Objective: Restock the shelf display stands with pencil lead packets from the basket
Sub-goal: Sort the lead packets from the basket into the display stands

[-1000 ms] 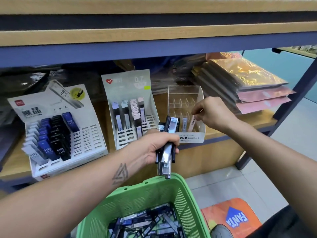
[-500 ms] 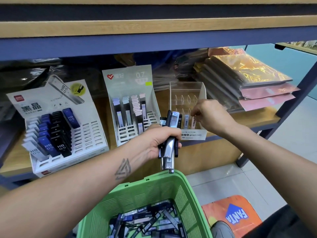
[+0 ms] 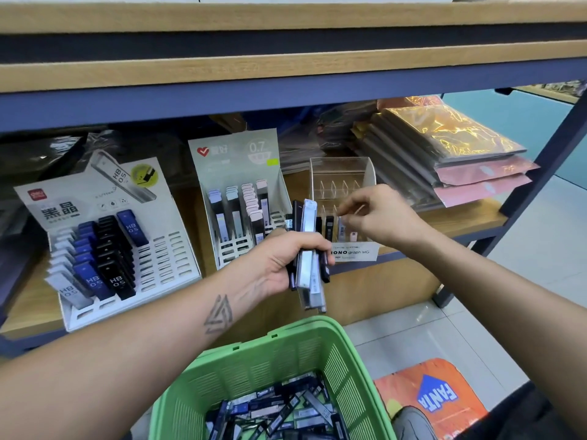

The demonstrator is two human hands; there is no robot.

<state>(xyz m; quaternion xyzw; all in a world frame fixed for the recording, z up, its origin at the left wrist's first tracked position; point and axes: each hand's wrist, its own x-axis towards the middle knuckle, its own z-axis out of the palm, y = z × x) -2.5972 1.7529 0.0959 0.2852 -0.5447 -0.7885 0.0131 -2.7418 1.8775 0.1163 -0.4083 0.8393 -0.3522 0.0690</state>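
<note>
My left hand (image 3: 282, 260) grips an upright bundle of pencil lead packets (image 3: 309, 246), black and silver, above the green basket (image 3: 241, 350). Many more packets (image 3: 279, 408) lie loose in the basket. My right hand (image 3: 381, 217) hovers over the front row of the clear acrylic stand (image 3: 343, 173), fingers loosely curled just above the few packets (image 3: 341, 231) standing there; nothing shows between the fingertips. A white 0.7 stand (image 3: 235, 157) in the middle holds several packets. The left HB 0.5 stand (image 3: 95, 201) is filled on its left side.
Stacks of shiny wrapped folders (image 3: 444, 147) lie on the shelf to the right of the clear stand. The upper shelf board (image 3: 286, 71) overhangs the stands. An orange mat (image 3: 435, 395) lies on the tiled floor to the basket's right.
My right hand has lifted from the clear stand's slots, and its fingers no longer reach down among the packets. My left hand keeps hold of the bundle.
</note>
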